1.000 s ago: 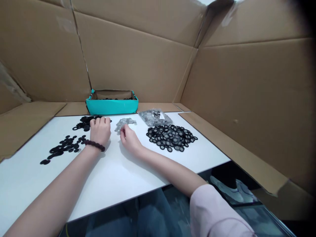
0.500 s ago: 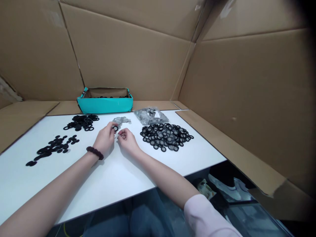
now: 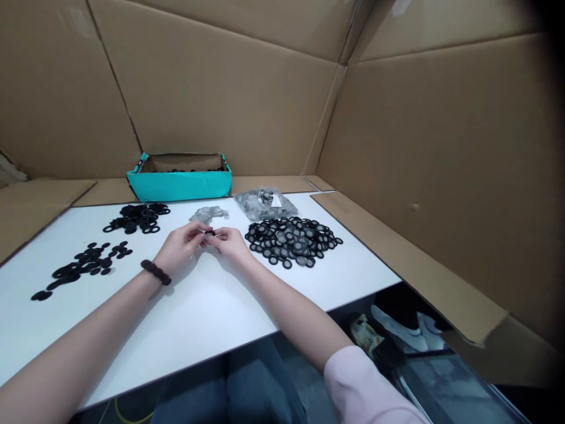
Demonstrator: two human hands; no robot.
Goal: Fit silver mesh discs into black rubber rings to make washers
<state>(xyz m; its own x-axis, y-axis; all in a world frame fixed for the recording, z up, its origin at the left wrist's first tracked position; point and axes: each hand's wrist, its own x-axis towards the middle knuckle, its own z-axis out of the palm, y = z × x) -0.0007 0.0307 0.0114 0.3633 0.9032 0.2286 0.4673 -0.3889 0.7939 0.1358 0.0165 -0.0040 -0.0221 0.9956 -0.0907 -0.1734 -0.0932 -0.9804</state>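
My left hand (image 3: 180,249) and my right hand (image 3: 231,241) meet fingertip to fingertip over the white table (image 3: 207,306), pinching a small black ring (image 3: 210,233) between them. Whether the right hand also holds a grey mesh disc is too small to tell. A small heap of grey mesh discs (image 3: 208,214) lies just behind the hands. A pile of black rings (image 3: 138,217) sits at the back left, and a pile of flat black discs (image 3: 82,265) is spread at the far left. To the right of the hands lies a pile of black rings with mesh centres (image 3: 292,241).
A teal bin (image 3: 179,184) with black parts stands at the table's back edge. A clear bag of grey parts (image 3: 265,204) lies behind the right pile. Cardboard walls (image 3: 424,153) enclose the table at the back and right. Legs and floor show below the front edge.
My left hand left the black ring pile carrying a ring and came to the middle. My right hand drew back from the grey discs to meet it. The view shifted a little.
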